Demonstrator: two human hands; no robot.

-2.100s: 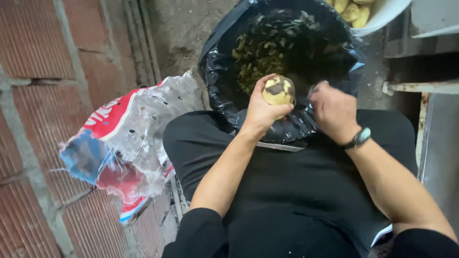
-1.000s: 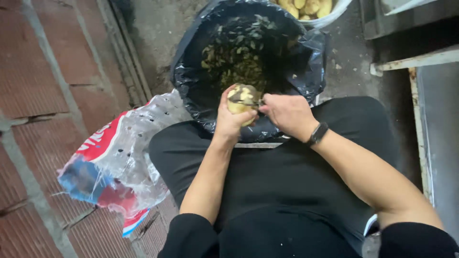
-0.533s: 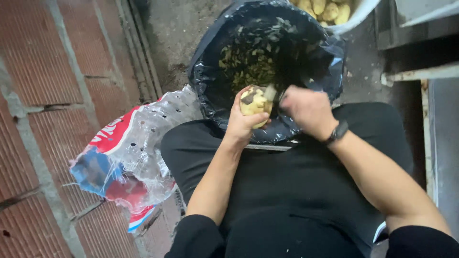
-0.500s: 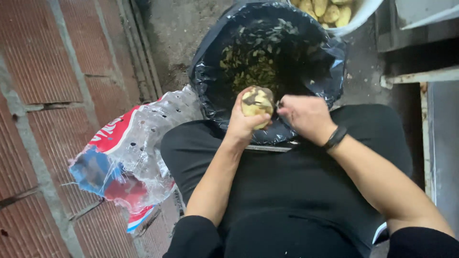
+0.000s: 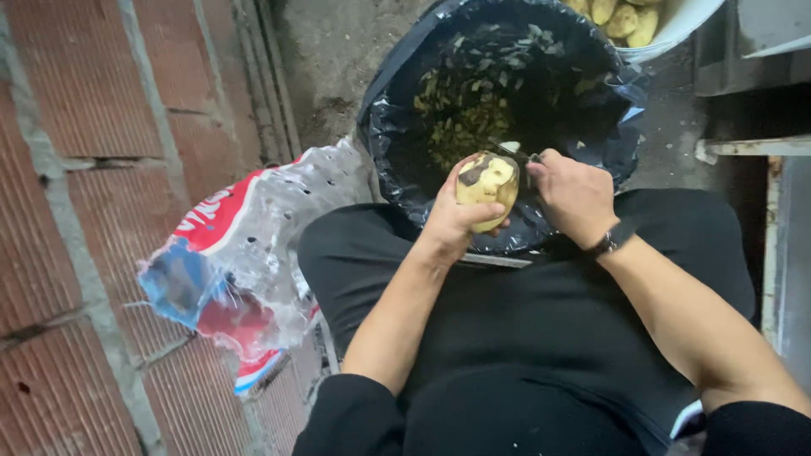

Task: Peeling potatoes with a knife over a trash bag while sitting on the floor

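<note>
Your left hand (image 5: 452,221) cups a half-peeled potato (image 5: 487,180), fingers wrapped round its lower side, held over the near rim of the black-lined bin (image 5: 397,143). Your right hand (image 5: 574,194), at 3 o'clock from the potato, is closed on a peeler (image 5: 517,153) whose tip meets the potato's upper edge. Peelings (image 5: 465,118) fill the bin at 12 o'clock. A white tub of peeled potatoes (image 5: 676,29) sits at 1 o'clock. A crumpled red, blue and clear plastic sack (image 5: 245,253) lies at 9 o'clock on the brick floor (image 5: 76,169).

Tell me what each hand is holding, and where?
Left hand cups a half-peeled potato from below and behind. Right hand grips a peeler by its handle, which the fingers hide.
</note>
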